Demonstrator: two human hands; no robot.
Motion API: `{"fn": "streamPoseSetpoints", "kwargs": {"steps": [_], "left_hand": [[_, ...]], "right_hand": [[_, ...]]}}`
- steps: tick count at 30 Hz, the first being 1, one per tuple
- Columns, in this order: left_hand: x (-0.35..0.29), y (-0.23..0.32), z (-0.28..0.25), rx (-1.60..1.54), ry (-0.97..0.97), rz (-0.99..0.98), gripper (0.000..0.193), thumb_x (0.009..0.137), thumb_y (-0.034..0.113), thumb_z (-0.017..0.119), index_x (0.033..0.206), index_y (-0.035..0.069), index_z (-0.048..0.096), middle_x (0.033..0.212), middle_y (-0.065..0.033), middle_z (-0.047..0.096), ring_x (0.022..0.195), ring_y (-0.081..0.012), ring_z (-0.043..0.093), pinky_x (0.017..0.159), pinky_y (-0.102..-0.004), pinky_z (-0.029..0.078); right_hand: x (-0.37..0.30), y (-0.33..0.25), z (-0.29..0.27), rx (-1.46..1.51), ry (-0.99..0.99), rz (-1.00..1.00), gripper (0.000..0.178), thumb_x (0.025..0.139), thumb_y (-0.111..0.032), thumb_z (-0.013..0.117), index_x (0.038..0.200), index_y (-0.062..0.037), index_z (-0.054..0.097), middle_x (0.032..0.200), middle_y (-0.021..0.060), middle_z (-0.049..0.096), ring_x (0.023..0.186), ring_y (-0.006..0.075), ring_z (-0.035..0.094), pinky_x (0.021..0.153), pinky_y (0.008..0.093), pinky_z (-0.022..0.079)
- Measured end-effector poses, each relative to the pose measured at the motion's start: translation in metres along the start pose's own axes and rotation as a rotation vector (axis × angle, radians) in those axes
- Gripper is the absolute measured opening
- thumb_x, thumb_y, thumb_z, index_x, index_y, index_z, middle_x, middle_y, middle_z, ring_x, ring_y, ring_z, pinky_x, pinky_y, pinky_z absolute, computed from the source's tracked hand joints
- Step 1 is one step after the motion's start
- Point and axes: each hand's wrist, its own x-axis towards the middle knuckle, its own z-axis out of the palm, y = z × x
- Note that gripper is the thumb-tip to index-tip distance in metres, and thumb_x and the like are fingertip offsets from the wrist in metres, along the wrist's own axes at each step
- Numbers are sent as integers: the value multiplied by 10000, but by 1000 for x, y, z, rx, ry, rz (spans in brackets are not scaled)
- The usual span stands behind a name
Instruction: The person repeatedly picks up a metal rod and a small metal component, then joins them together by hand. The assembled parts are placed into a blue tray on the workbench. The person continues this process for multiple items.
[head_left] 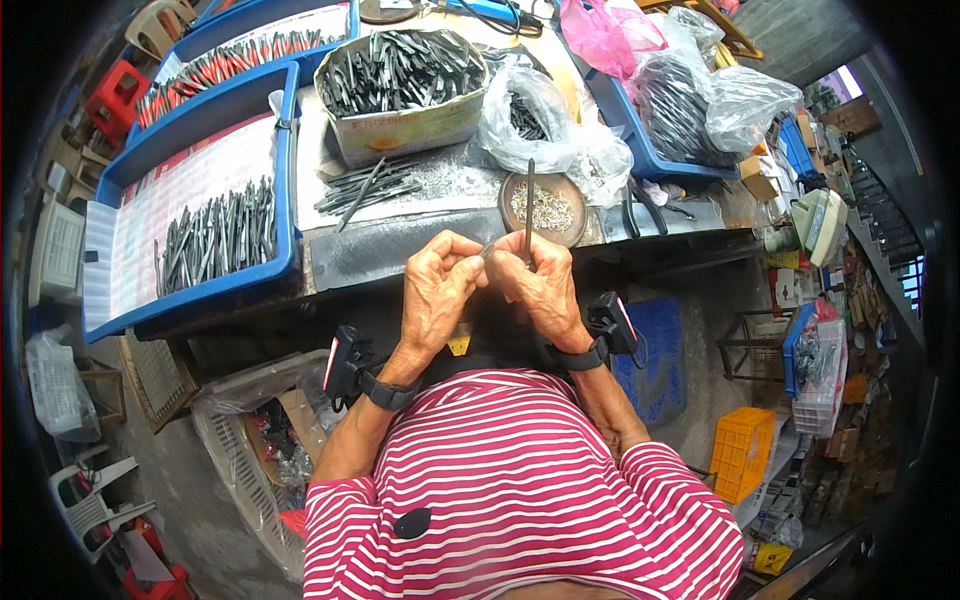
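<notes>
In front of my chest, just off the table's near edge, my two hands meet at the fingertips. My right hand grips a slim dark rod-like piece, which points up and away past the thumb. My left hand is closed in a pinch beside it; whatever lies between those fingertips is too small to make out. Just beyond the hands sits a round brown dish with many tiny shiny metal bits. Loose slim dark pieces lie on the table to its left. Dark-handled pliers rest to its right.
A box full of dark pieces stands at the back, beside a clear plastic bag. Blue trays with similar pieces stand left and right. An orange crate stands on the floor to the right.
</notes>
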Motion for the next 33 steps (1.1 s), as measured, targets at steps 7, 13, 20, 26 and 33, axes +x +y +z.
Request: {"fn": "streamPoseSetpoints", "kwargs": {"steps": [7,13,20,26,33], "left_hand": [[0,-2,-3,1,4,2,44,849,28,534,867,-11,543,665,-14,565,576,-27,473,513,-162,373],[-4,-11,1,55,58,61,69,856,36,556,904,-10,538,687,-18,580,585,-20,492,512,-141,379],[-4,-17,6,425,163,381,45,831,-11,564,873,-26,562,703,-38,602,614,-75,561,545,-205,451],[-2,-16,7,601,217,546,66,798,-54,562,858,-30,574,701,-89,610,646,-127,608,571,-243,471],[0,-5,4,-1,73,128,96,878,52,521,942,-19,528,705,-68,589,518,-52,460,441,-171,343]], "right_hand": [[0,0,2,1,1,-11,131,835,-134,561,812,-7,583,628,11,590,470,33,464,399,174,359],[-2,6,6,86,20,14,140,851,-124,560,822,12,572,627,20,568,485,36,450,420,174,360],[-2,6,8,344,24,100,136,846,-89,565,837,47,562,610,21,519,468,37,391,444,189,351],[-9,-5,8,514,-18,138,126,843,-39,534,903,67,564,677,34,537,493,47,428,469,184,390],[-3,-17,3,356,-41,72,181,835,-68,555,951,68,580,654,30,542,480,49,428,454,194,375]]}}
